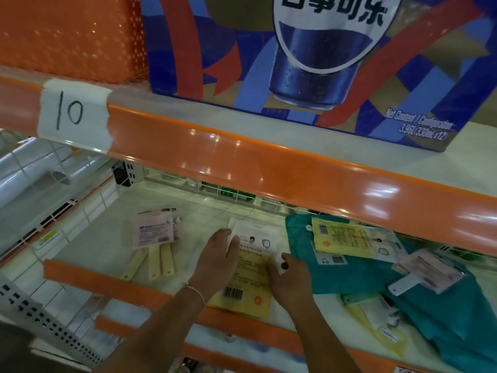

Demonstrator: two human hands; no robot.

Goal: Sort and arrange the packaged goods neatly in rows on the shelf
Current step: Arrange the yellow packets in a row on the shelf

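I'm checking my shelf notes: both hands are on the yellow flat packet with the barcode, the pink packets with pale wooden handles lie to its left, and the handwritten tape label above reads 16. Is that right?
Not quite. In the head view the handwritten white tape label reads 10, not 16. The rest stands: the left hand and right hand are on the yellow flat packet with the barcode, and the pink packets with pale wooden handles lie to its left.

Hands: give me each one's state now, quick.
Left hand: open, fingers flat on the yellow packet.
Right hand: fingers curled at the packet's right edge; grip cannot be told.

Yellow-and-white flat packet [250, 267] (barcode end toward the front edge) lies on the shelf [113, 232].
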